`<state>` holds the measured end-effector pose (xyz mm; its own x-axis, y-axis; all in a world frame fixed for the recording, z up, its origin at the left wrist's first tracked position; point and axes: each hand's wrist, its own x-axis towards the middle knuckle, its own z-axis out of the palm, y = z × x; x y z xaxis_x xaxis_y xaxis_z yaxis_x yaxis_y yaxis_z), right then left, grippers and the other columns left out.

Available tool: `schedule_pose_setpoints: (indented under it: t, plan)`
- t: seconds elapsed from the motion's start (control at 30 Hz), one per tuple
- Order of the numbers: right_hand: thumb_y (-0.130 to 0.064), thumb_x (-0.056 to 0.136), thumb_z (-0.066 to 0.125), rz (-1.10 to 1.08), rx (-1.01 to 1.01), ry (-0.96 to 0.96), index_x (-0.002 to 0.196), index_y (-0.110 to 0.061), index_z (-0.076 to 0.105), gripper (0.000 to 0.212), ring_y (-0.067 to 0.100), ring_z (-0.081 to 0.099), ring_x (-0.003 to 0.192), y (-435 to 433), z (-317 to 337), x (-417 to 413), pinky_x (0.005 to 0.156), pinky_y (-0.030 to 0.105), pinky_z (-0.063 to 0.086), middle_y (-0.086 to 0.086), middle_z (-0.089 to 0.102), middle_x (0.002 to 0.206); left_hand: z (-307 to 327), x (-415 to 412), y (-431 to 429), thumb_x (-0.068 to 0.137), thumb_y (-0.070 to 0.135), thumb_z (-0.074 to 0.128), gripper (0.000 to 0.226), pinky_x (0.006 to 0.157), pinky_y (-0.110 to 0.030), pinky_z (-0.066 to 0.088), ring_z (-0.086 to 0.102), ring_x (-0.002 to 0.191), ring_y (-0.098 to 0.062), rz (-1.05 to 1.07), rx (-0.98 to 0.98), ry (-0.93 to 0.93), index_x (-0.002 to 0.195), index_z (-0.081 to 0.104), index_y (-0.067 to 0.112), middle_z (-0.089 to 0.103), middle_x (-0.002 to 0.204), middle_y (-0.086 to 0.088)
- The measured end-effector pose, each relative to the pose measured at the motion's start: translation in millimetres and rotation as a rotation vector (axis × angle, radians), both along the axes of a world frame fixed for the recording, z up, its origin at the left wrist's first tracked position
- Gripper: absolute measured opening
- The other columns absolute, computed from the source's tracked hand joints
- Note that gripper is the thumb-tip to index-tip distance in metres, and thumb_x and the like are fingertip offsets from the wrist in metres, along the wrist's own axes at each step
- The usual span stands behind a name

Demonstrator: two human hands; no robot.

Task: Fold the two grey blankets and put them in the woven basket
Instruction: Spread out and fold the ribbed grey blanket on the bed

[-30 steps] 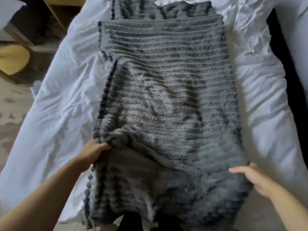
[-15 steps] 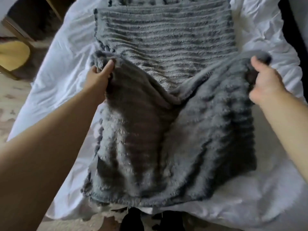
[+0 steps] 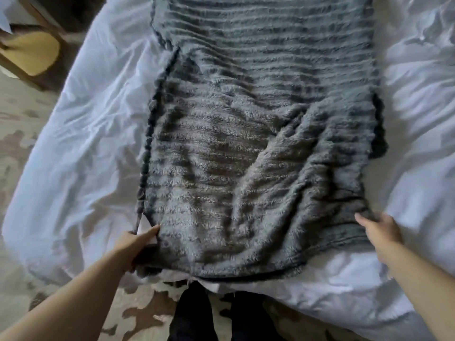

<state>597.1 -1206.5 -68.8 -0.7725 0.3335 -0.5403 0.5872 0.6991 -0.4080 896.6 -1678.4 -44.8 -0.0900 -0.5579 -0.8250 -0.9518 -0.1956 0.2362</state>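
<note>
Now hands are back down vs. 0.5 s ago, left hand [image 3: 138, 244] & right hand [image 3: 380, 233] pinching near corners of the grey blanket [image 3: 246, 143], rumpled on the bed [image 3: 86, 143], so fold prob. needs smoothing.

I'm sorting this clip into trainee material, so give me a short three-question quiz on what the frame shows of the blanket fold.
1. True or false: the grey blanket lies on a white sheet.
2. Where does the left hand have its grip? A) the blanket's near left corner B) the blanket's far edge C) on nothing
3. Short answer: what does the right hand hold?

Key: 1 true; 2 A; 3 the blanket's near right corner.
</note>
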Motion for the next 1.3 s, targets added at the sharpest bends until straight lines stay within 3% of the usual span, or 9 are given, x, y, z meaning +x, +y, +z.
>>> schedule_pose_setpoints:
  t: [0.13,0.27,0.5,0.7,0.8,0.97,1.07,1.2,1.3]
  plan:
    - [-0.031,0.082,0.074,-0.027,-0.063,-0.186,0.143,-0.007,0.039,0.075,0.039,0.046,0.126,15.7,4.7,11.6,0.092,0.041,0.041,0.016,0.047,0.142,13.3,17.3,17.7,0.078,0.05,0.071,0.056,0.031,-0.019,0.036,0.049,0.028,-0.021,-0.043,0.104,-0.004,0.081,0.059,-0.005,0.06,0.044,-0.013]
    - [-0.027,0.082,0.074,-0.137,-0.157,-0.14,0.147,-0.008,0.032,0.08,0.038,0.041,0.132,21.8,20.5,32.3,0.106,0.047,0.037,0.014,0.039,0.149,26.0,32.9,36.6,0.08,0.041,0.073,0.041,0.042,-0.023,0.043,0.055,0.043,-0.021,-0.012,0.085,0.072,0.079,0.061,0.001,0.061,0.057,-0.013]
    - [-0.009,0.087,0.065,-0.548,-0.517,-0.023,0.136,-0.007,0.049,0.051,0.036,0.047,0.126,38.7,69.7,106.6,0.09,0.041,0.049,0.012,0.038,0.149,46.3,55.6,47.7,0.088,0.03,0.066,0.041,0.035,-0.023,0.044,0.057,0.058,-0.028,0.494,0.12,0.414,0.118,0.056,0.003,0.061,0.095,-0.022]
    - [-0.008,0.093,0.056,-0.789,-0.863,0.155,0.129,-0.011,0.051,0.037,0.03,0.049,0.122,50.2,134.8,199.7,0.096,0.034,0.042,0.012,0.046,0.141,91.3,97.5,60.7,0.089,0.011,0.063,0.042,0.032,-0.017,0.038,0.051,0.049,-0.023,0.54,0.124,0.582,0.127,0.053,0.001,0.055,0.077,-0.012]
    - [-0.01,0.096,0.048,-0.842,-1.023,0.243,0.125,-0.012,0.05,0.029,0.03,0.049,0.126,51.9,173.2,249.0,0.097,0.036,0.041,0.013,0.049,0.14,121.5,126.0,65.8,0.086,-0.002,0.057,0.02,0.032,-0.017,0.042,0.058,0.037,-0.016,0.625,0.188,0.698,0.107,0.057,0.0,0.063,0.067,-0.011]
    - [-0.014,0.089,0.05,-0.929,-1.229,0.332,0.141,-0.013,0.043,0.052,0.029,0.049,0.126,61.1,219.7,323.4,0.1,0.038,0.039,0.013,0.051,0.137,160.3,191.5,73.4,0.03,-0.008,0.08,0.061,0.049,-0.023,0.056,0.067,0.051,-0.013,0.821,0.48,1.046,0.085,0.058,0.003,0.069,0.057,-0.004]
    - [-0.014,0.095,0.045,-1.055,-1.24,0.269,0.138,-0.014,0.046,0.043,0.027,0.049,0.127,75.6,220.1,362.1,0.105,0.036,0.038,0.012,0.052,0.137,172.1,231.6,86.1,0.067,-0.009,0.063,0.021,0.051,-0.027,0.058,0.07,0.057,-0.013,0.757,0.502,0.971,0.079,0.069,0.007,0.071,0.062,0.0]
    - [-0.01,0.092,0.051,-1.119,-1.168,0.149,0.129,-0.018,0.055,0.038,0.029,0.05,0.126,94.3,211.1,399.7,0.1,0.041,0.04,0.01,0.056,0.134,172.7,262.4,103.4,0.089,0.021,0.049,0.021,0.063,-0.042,0.054,0.066,0.059,-0.029,0.818,0.565,0.723,0.081,0.065,0.009,0.069,0.058,-0.011]
    - [-0.009,0.091,0.053,-1.078,-1.116,0.141,0.134,-0.018,0.052,0.044,0.029,0.05,0.127,104.8,209.0,418.6,0.104,0.042,0.039,0.01,0.055,0.136,168.1,279.0,115.7,0.096,0.016,0.042,0.021,0.046,-0.038,0.055,0.064,0.048,-0.026,0.661,0.479,0.608,0.085,0.056,0.003,0.064,0.049,-0.014]
